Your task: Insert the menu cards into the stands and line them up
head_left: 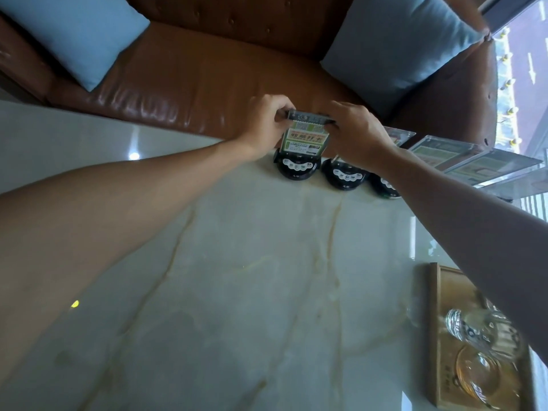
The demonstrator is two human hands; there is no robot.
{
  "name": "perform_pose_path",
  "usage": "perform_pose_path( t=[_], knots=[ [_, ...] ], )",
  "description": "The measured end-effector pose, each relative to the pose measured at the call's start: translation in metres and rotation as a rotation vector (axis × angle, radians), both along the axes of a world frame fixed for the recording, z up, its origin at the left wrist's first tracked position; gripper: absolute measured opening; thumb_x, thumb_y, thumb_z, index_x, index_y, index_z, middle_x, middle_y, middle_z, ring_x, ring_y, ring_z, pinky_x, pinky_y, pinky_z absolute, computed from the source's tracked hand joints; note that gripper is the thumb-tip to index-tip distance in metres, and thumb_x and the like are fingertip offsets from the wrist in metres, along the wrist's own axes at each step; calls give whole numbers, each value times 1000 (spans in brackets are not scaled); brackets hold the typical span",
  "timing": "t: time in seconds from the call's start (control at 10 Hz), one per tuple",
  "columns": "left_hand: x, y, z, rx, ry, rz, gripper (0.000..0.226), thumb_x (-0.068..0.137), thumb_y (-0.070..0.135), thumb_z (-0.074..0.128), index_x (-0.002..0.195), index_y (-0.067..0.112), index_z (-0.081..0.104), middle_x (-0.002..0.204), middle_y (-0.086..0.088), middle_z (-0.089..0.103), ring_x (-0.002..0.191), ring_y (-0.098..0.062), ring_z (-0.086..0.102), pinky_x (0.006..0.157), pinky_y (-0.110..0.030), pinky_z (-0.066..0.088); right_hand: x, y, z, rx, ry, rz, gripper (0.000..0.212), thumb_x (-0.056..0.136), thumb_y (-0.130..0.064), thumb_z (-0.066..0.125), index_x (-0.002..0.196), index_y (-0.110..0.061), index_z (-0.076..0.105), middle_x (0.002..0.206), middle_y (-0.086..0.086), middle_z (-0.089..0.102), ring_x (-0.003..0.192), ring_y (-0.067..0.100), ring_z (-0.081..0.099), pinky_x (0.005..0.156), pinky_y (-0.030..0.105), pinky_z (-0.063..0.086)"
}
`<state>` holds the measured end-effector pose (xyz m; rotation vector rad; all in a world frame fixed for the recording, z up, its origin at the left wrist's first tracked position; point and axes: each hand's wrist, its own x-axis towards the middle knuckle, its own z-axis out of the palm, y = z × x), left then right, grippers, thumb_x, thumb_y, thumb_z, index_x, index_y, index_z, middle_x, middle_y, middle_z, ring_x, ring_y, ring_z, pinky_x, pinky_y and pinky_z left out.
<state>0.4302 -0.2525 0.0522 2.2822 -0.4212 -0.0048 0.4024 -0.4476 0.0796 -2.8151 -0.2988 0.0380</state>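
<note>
Near right corner: a shallow wooden tray (433,336) sits on the pale marble-patterned glossy tabletop (237,277), holding clear upturned glasses (480,330), partly hidden by the right forearm.
Table middle: bare, crossed only by yellowish veins and reflections of lights.
Far edge, stands: three round black stands with white button labels sit in a row, close beside one another; the left stand (297,167), the middle stand (344,175) and the right stand (384,186), the last partly covered by the right arm.
Task card: a green-and-white printed menu card in a clear acrylic sleeve (305,137) stands upright in the left stand, its lower edge in the slot.
Left hand (265,126): fingers closed on the card's upper left corner.
Right hand (357,133): fingers closed on the card's upper right corner.
Other cards: more clear-sleeved green cards (444,154) lie flat, overlapping, at the table's far right, well apart from the left stand.
Beyond the table: a brown leather sofa (192,78) with two blue cushions (74,34).
</note>
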Motion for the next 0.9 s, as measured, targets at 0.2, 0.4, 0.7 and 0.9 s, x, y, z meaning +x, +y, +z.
perform_pose_path(
  t=[0.2, 0.4, 0.7, 0.9],
  knots=[
    [-4, -7, 0, -1, -4, -2, 7, 82, 9, 71, 89, 11, 74, 86, 0, 75, 78, -14, 69, 73, -35, 56, -3, -7, -2, -16, 5, 0, 15, 93, -14, 46, 100, -9, 59, 100, 12, 65, 78, 29, 54, 63, 33, 36],
    [3, -11, -7, -21, 21, 11, 8, 80, 10, 72, 87, 14, 74, 84, 1, 75, 78, -15, 70, 72, -40, 58, -2, -11, -3, -43, -16, 19, 18, 95, -15, 45, 105, -9, 60, 101, 13, 66, 84, 34, 61, 65, 33, 35],
    [-1, -10, -7, -25, 49, 22, 7, 82, 16, 70, 87, 15, 74, 83, 3, 74, 77, -15, 68, 71, -40, 57, -5, -10, -4, -63, -29, 0, 14, 97, -13, 45, 102, -8, 56, 99, 13, 67, 83, 35, 61, 67, 34, 34],
    [-18, -8, 12, 116, 116, -20, 39, 88, 18, 71, 124, 7, 62, 118, -10, 68, 106, -22, 64, 91, -33, 52, -16, -15, 2, -21, -70, -70, 35, 94, -23, 52, 126, -11, 55, 132, 10, 58, 120, 31, 54, 109, 43, 37]
  ],
)
